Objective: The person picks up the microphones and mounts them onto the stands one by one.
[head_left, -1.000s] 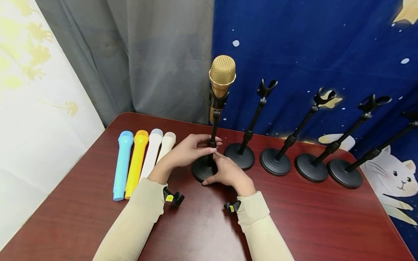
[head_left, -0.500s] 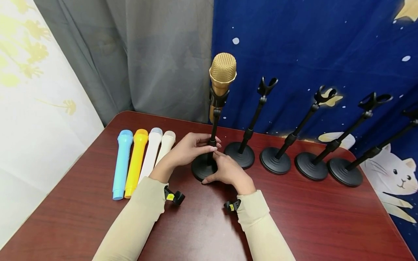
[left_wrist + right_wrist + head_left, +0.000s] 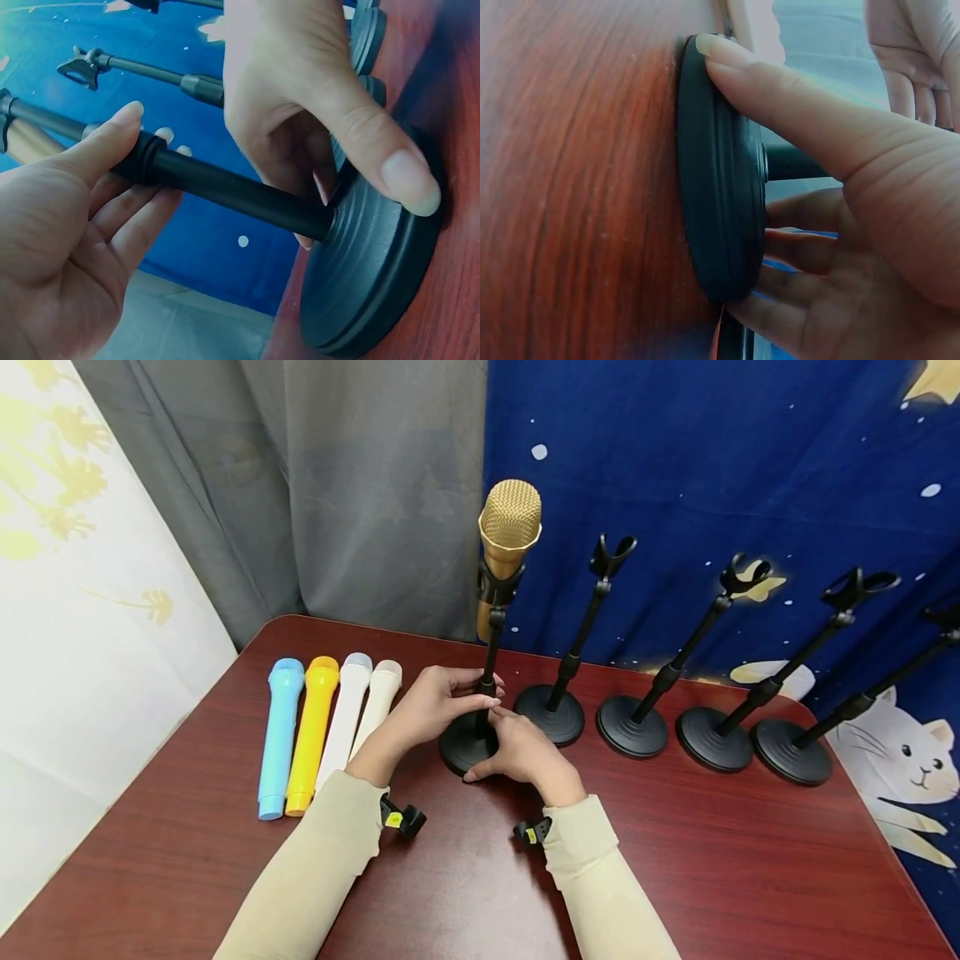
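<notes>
A gold microphone sits in the clip at the top of a black microphone stand, which stands on the table. My left hand holds the collar of its pole, thumb on one side and fingers on the other, as the left wrist view shows. Lower down, my right hand grips the round base. In the right wrist view its thumb lies on one edge of the base and the fingers reach round the opposite side. The pole hides part of the left fingers in the head view.
Right of the held stand, several more black microphone stands with bare clips form a row along the table's back edge. At left lie a blue microphone, a yellow one and two pale ones. Curtains hang behind the table.
</notes>
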`<state>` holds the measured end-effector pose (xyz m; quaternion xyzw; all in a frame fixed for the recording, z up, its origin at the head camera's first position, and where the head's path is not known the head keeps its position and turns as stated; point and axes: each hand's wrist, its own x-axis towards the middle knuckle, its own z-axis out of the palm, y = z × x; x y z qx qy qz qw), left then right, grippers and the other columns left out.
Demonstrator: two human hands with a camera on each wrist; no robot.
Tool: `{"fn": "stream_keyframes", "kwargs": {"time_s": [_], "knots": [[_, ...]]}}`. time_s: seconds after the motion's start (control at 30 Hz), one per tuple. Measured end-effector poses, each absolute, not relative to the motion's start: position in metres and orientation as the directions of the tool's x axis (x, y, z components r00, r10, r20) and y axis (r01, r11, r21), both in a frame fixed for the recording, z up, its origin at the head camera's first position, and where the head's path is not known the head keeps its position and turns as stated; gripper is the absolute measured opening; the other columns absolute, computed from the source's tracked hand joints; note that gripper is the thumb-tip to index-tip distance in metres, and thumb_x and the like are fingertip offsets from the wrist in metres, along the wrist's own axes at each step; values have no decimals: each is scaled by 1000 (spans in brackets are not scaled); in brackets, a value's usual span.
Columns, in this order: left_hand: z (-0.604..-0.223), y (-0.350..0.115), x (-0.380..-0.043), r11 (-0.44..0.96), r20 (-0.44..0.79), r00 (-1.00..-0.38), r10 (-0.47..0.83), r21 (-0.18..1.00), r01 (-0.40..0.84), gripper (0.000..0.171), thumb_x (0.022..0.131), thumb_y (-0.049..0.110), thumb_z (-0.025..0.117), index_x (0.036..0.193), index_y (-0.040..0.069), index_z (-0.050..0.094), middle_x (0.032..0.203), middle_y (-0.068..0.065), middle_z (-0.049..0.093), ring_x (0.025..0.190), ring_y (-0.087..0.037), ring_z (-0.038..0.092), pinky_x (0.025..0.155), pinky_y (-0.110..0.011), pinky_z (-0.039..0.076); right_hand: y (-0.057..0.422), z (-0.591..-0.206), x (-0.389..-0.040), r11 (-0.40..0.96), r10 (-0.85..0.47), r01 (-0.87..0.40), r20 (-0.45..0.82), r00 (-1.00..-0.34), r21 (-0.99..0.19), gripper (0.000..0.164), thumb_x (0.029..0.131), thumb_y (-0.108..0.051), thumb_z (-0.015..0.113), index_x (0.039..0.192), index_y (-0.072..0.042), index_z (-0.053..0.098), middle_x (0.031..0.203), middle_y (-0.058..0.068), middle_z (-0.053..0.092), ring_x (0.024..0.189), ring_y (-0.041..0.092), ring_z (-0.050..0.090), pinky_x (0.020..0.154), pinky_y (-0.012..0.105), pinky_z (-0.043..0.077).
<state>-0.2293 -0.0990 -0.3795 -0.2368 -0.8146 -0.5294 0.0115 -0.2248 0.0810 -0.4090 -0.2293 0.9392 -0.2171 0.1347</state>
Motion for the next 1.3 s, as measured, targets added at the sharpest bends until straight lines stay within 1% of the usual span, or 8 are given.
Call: {"fn": "stream_keyframes", "kwargs": {"time_s": [0.3,0.43,0.57,0.7,0.83,0.97,1.17,1.3], "knots": [[-377,-90,-221,500,338,-914,225,765,406,42,85,19,81,121,-2,72,109,-14,77,101,-21,76,82,-33,61,80,-411,-225,812,-471,-348,-174,-865,-468,103,69,-48,92,152,-8,45,161,6,41,144,29,46,116,43,41],[-377,-84,-217,534,343,-930,128,767,356,45,80,25,86,114,-2,75,107,-17,77,93,-24,77,78,-34,62,81,-411,-224,807,-474,-350,-167,-865,-476,101,68,-47,92,150,-8,47,159,7,44,143,28,48,116,43,42],[-377,-80,-216,539,329,-941,80,780,319,47,78,28,88,112,-2,75,106,-17,77,92,-24,78,79,-35,62,81,-411,-223,800,-474,-350,-157,-867,-487,97,67,-46,93,147,-10,51,155,6,50,139,27,51,114,42,43],[-378,-81,-219,501,300,-947,114,806,315,44,80,27,87,112,1,74,105,-14,78,91,-23,78,80,-34,62,81,-412,-223,801,-468,-344,-155,-870,-490,94,66,-46,94,144,-10,54,151,5,53,136,26,53,112,41,44],[-379,-89,-226,307,262,-934,242,893,330,38,85,19,83,118,3,72,113,-11,77,104,-23,75,88,-31,60,81,-413,-224,802,-463,-343,-146,-874,-490,91,66,-45,94,141,-10,56,149,5,55,134,26,55,111,41,45],[-380,-97,-232,151,254,-899,357,934,324,38,90,10,76,125,-1,69,122,-14,73,116,-25,70,97,-30,57,80,-413,-225,804,-459,-341,-145,-876,-487,94,66,-45,94,143,-8,55,151,5,54,135,26,55,112,41,45],[-381,-100,-234,143,250,-898,363,937,318,34,91,7,74,123,-5,68,120,-18,73,115,-27,71,96,-31,57,79,-413,-226,797,-473,-365,-122,-873,-481,88,65,-46,94,137,-10,58,150,4,54,130,26,58,109,41,47],[-380,-97,-233,147,241,-909,339,941,304,34,90,6,75,122,-5,69,118,-20,74,112,-28,72,95,-32,58,80,-412,-226,799,-471,-360,-130,-872,-481,93,66,-46,94,142,-10,55,153,5,52,133,27,56,111,42,46]]}}
